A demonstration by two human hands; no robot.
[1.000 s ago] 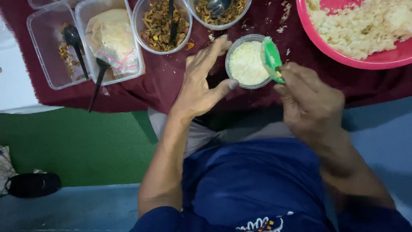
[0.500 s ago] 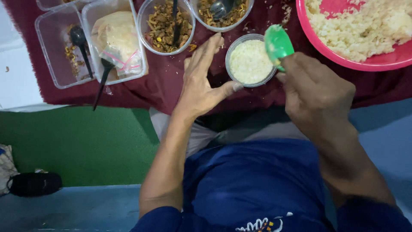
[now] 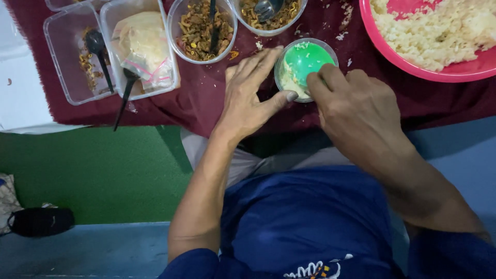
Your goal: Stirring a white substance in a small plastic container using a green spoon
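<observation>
A small clear round cup of white rice stands on the dark red cloth. My left hand cups its left side, thumb and fingers touching the rim. A green rice scoop lies flat over the rice in the cup, and my right hand grips its handle from the right. Only a sliver of rice shows at the cup's left edge under the scoop.
A pink basin of rice sits at the top right. Two clear round bowls of brown noodles hold spoons. Clear square tubs with black spoons and a bagged item stand at the left.
My right hand turned the green scoop from upright beside the cup to face down onto the rice. My left hand closed in around the cup.
</observation>
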